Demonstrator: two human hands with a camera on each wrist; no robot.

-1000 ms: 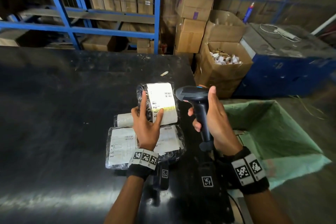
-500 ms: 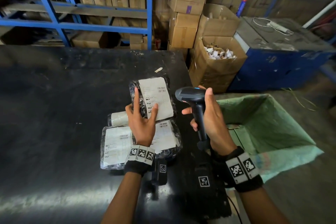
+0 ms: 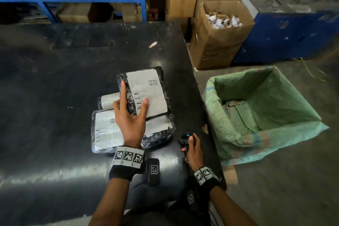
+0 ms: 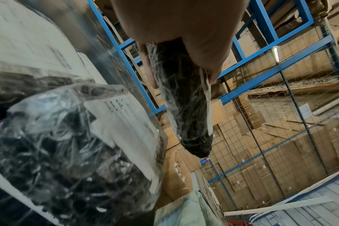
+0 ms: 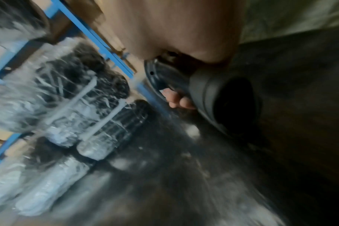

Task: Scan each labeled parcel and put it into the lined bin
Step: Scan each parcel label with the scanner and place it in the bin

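The left hand (image 3: 131, 121) grips the top parcel (image 3: 146, 91), thumb on its white label, fingers underneath, above two other parcels (image 3: 106, 130) on the black table (image 3: 55, 79). The right hand (image 3: 194, 152) clasps the scanner (image 3: 184, 138) low at the table's right edge, just beside the green-lined bin (image 3: 256, 112).

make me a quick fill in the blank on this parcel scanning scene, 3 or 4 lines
1. The left hand grips the top parcel, which bears a white ____.
2. The right hand holds a black ____.
3. The bin beside the table has a ____ liner.
4. The open cardboard box stands ____ the bin, farther from the person.

Missing words: label; scanner; green; behind
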